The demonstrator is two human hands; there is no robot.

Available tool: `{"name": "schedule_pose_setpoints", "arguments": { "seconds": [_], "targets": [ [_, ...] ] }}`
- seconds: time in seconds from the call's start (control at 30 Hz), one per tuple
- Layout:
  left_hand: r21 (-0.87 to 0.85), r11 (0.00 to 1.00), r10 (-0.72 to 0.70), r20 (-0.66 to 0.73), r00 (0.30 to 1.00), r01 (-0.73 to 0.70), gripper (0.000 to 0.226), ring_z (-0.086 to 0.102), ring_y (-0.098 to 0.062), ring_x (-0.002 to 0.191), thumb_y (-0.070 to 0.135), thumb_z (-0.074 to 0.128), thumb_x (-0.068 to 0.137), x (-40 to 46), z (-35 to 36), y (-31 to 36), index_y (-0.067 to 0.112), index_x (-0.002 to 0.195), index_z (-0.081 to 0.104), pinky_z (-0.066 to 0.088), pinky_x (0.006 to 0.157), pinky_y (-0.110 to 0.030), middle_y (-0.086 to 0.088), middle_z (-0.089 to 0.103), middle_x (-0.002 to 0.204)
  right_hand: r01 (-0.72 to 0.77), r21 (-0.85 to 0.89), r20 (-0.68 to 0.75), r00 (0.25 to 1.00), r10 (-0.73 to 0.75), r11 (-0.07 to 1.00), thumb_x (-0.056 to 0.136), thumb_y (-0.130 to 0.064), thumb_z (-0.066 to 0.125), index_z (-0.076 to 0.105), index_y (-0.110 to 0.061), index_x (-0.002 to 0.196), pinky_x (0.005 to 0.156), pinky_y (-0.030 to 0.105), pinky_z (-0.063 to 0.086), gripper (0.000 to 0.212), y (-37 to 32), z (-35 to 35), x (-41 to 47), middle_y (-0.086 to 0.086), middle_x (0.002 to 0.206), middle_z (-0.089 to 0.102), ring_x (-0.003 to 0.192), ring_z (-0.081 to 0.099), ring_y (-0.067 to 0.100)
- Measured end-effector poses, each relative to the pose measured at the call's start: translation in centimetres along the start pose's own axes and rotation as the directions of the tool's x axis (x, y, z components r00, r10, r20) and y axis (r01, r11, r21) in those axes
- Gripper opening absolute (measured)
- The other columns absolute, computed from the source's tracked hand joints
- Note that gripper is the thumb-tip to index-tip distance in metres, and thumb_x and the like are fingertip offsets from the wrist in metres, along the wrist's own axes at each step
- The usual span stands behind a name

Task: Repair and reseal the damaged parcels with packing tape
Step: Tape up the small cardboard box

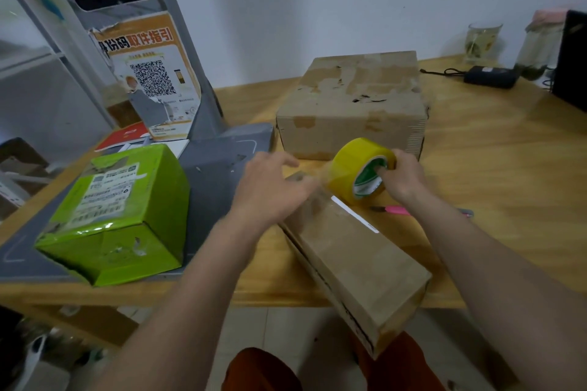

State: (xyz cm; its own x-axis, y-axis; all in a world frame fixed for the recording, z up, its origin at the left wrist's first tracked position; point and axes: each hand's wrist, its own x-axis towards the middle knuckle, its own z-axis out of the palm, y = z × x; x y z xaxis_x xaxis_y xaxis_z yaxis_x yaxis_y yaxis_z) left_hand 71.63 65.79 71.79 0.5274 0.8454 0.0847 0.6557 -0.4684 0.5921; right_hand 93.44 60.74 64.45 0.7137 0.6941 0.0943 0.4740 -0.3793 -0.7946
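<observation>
Pink pen (397,209), glass jars (482,41), black adapter (490,75)

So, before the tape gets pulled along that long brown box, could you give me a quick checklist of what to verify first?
1. Tape roll held: ok, right hand grips it, fingers in the core.
2. Tape end anchored: cannot tell, left hand covers the far end of the long box and is blurred.
3. Box support: not ok, its near end overhangs the table edge.
4. Path along the top: ok, nothing lies on it.
5. Cutter within reach: ok, pink knife lies beside the box.
</observation>
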Motion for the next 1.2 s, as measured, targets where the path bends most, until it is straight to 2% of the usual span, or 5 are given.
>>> {"name": "schedule_pose_setpoints", "arguments": {
  "seconds": [0.27,0.53,0.77,0.97,1.2],
  "targets": [
    [-0.001,0.998,0.051,0.530,0.847,-0.060,0.051,0.059,-0.022,0.114,0.042,0.062,0.092,8.3,2.2,4.6,0.012,0.132,0.055,0.051,0.099,-0.038,-0.006,0.059,0.130,0.037,-0.198,0.046,0.999,-0.029,0.980,0.089,-0.022,0.065,0.057,-0.014,0.123,0.089,0.036,0.045,0.036,0.2,-3.3,-1.7,0.006,0.122,0.060,0.113,0.054,0.025],
    [-0.075,0.991,-0.039,0.636,0.770,0.112,0.052,0.066,-0.015,0.090,0.054,0.059,0.089,8.2,3.2,2.8,0.019,0.127,0.057,0.054,0.084,-0.028,-0.001,0.064,0.115,0.159,-0.644,0.306,0.950,0.061,0.748,0.087,-0.022,0.066,0.064,-0.022,0.109,0.079,0.030,0.044,0.023,2.1,-5.4,-4.3,0.004,0.116,0.057,0.105,0.054,0.023],
    [-0.049,0.976,-0.132,0.641,0.756,0.211,0.118,0.033,-0.028,0.141,0.081,0.069,0.047,7.1,2.7,2.1,0.022,0.146,0.043,0.028,0.116,-0.050,-0.005,0.039,0.153,0.278,-0.488,0.465,0.885,-0.023,0.827,0.089,-0.021,0.060,0.061,-0.023,0.093,0.070,0.028,0.048,0.004,0.6,-7.4,-5.4,-0.001,0.094,0.060,0.085,0.056,0.016],
    [-0.205,0.949,-0.084,0.570,0.818,0.240,0.050,0.062,-0.021,0.107,0.050,0.066,0.086,7.2,3.2,1.4,0.014,0.120,0.064,0.047,0.104,-0.041,-0.006,0.066,0.112,0.425,-0.200,0.525,0.807,-0.269,0.883,0.091,-0.025,0.062,0.072,-0.027,0.091,0.059,0.023,0.046,0.010,-5.6,-10.1,-9.0,-0.006,0.074,0.066,0.064,0.057,0.004],
    [-0.383,0.874,-0.066,0.515,0.855,0.298,0.021,0.058,-0.013,0.096,0.031,0.071,0.087,7.0,3.4,1.0,0.011,0.094,0.068,0.061,0.076,-0.031,-0.009,0.061,0.108,0.561,-0.613,0.327,0.821,-0.467,0.556,0.090,-0.029,0.064,0.070,-0.028,0.099,0.057,0.030,0.034,0.011,-10.5,-7.0,-9.3,0.001,0.085,0.065,0.078,0.059,0.026]
  ]
}}
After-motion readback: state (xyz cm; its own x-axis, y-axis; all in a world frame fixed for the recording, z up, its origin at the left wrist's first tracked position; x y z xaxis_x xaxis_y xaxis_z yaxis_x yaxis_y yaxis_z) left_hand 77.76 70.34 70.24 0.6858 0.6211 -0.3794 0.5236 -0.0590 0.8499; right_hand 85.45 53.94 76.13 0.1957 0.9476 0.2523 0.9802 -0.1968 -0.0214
